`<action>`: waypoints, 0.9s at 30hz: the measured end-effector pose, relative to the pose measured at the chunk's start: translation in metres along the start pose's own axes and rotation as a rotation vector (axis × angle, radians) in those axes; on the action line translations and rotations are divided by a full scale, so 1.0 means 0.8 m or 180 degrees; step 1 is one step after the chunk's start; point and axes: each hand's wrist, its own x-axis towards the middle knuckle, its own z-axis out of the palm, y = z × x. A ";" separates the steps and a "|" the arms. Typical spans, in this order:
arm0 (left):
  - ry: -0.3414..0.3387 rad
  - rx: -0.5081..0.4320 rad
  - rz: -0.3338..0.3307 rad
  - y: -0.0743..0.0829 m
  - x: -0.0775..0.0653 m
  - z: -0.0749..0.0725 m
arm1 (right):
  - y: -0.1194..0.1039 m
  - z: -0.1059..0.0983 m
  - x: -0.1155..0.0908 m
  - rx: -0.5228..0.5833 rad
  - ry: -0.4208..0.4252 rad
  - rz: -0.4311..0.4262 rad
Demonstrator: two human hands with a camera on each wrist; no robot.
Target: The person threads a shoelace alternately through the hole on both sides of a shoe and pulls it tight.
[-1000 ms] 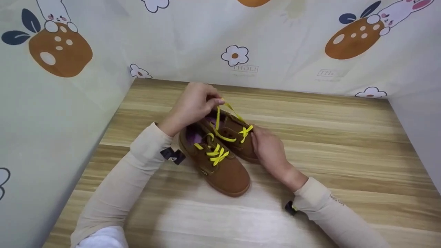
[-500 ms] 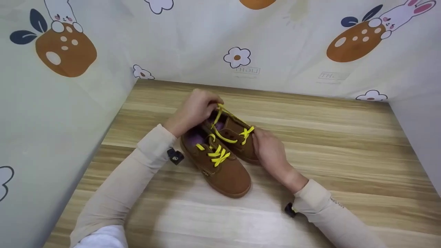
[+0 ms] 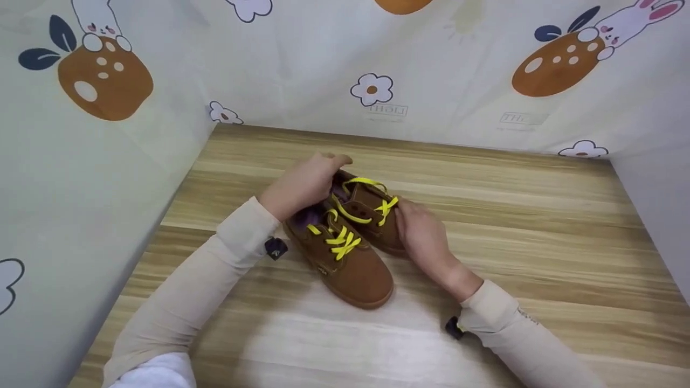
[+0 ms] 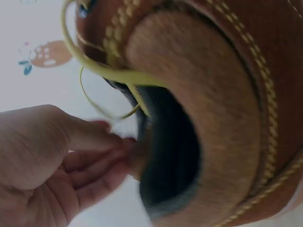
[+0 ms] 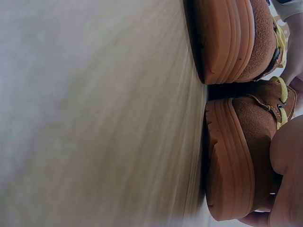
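Two brown lace-up shoes with yellow laces stand side by side in the head view, the near shoe (image 3: 361,275) in front of the far shoe (image 3: 377,231). My left hand (image 3: 304,186) is at the heel end of the far shoe. In the left wrist view its thumb and fingertips (image 4: 113,142) come together at the shoe's collar. The far shoe's yellow lace (image 3: 369,183) lies in a loose loop over its opening. My right hand (image 3: 423,234) grips the front part of the far shoe from the right; in the right wrist view its fingers are partly hidden.
The shoes stand on a wood-grain table (image 3: 512,226). A pale printed cloth wall (image 3: 302,64) closes off the back, with more wall (image 3: 108,178) at the left. Small black devices (image 3: 276,248) sit at both wrists.
My left hand has let go of the yellow lace and dropped to the far shoe's heel. The raised lace has fallen across the shoe. My right hand has stayed in place.
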 end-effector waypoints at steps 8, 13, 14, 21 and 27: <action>-0.0126 0.0406 0.0672 0.037 -0.013 -0.004 | 0.000 -0.003 0.001 -0.0020 0.0031 0.0010; 0.0117 0.1276 0.1173 0.067 -0.014 0.016 | 0.001 -0.002 0.000 -0.0050 0.0054 -0.0007; 0.0122 0.1414 0.1194 0.071 -0.013 0.022 | 0.001 -0.002 0.000 -0.0053 0.0070 -0.0012; -0.0155 0.0323 0.0864 0.063 -0.013 0.016 | -0.002 0.000 0.000 -0.0050 0.0000 0.0025; -0.0276 -0.0755 0.0744 0.042 -0.022 -0.010 | -0.003 -0.005 -0.002 -0.0225 -0.0103 0.0074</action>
